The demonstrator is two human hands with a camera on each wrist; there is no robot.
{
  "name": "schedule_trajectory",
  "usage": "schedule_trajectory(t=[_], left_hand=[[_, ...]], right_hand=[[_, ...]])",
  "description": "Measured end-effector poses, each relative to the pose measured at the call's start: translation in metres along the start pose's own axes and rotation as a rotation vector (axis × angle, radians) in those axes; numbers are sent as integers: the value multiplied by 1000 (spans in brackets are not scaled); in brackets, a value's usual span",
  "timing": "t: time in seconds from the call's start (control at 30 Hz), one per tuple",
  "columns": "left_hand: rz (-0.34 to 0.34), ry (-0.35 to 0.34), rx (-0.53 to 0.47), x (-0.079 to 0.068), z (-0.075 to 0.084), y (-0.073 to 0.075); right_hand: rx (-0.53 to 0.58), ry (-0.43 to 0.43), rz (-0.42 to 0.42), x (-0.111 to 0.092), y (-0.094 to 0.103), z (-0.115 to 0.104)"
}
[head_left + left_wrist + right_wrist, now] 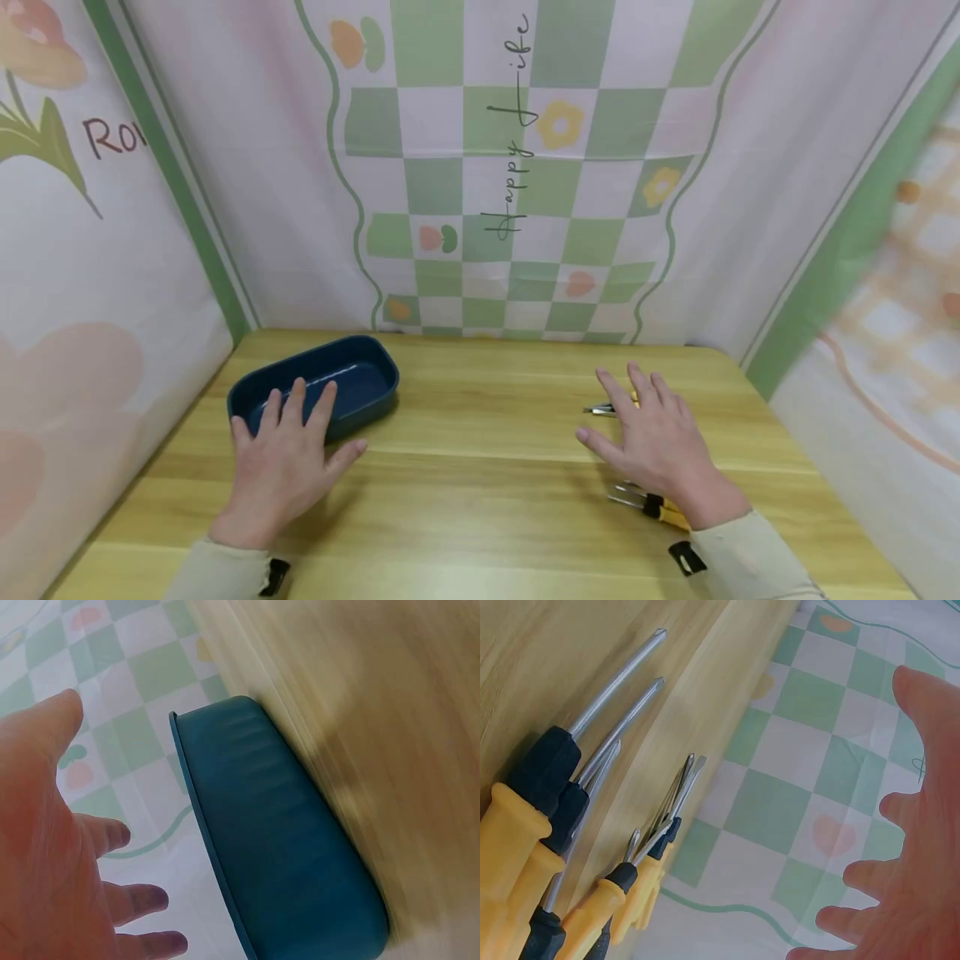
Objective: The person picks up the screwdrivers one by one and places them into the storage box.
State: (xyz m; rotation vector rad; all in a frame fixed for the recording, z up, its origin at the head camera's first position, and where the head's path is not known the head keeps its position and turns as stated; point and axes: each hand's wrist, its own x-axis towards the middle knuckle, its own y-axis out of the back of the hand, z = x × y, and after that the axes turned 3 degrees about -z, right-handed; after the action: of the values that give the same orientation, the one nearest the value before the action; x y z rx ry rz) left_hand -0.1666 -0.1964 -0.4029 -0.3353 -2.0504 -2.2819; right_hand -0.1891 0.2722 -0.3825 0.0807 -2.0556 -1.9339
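Observation:
My left hand hovers with spread fingers over the near side of a dark blue rectangular tray. In the left wrist view the hand stays apart from the outer wall of the tray. My right hand, fingers also spread, is held above several screwdrivers and holds nothing. One screwdriver shows below the palm, and metal tips stick out beyond the fingers. The right wrist view shows yellow-and-black screwdrivers in a near group and a farther group; the hand hides part of them in the head view.
Both groups of tools and the tray lie on a light wooden table. A checkered green-and-white curtain hangs behind its far edge. Printed cloth closes off the left side, and similar cloth the right.

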Motion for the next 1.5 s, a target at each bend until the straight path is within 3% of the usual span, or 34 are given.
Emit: schedule_trajectory(t=[0.67, 1.0, 1.3, 1.5], left_hand=[[-43, 84, -54, -1, -22, 9], [20, 121, -100, 0, -47, 5], [-19, 246, -196, 2, -61, 0], [-94, 399, -255, 6, -70, 0]], right_hand=[[-3, 4, 26, -3, 5, 2], [-6, 0, 13, -4, 3, 4], [-21, 10, 31, -6, 5, 5], [-25, 11, 33, -7, 5, 7]])
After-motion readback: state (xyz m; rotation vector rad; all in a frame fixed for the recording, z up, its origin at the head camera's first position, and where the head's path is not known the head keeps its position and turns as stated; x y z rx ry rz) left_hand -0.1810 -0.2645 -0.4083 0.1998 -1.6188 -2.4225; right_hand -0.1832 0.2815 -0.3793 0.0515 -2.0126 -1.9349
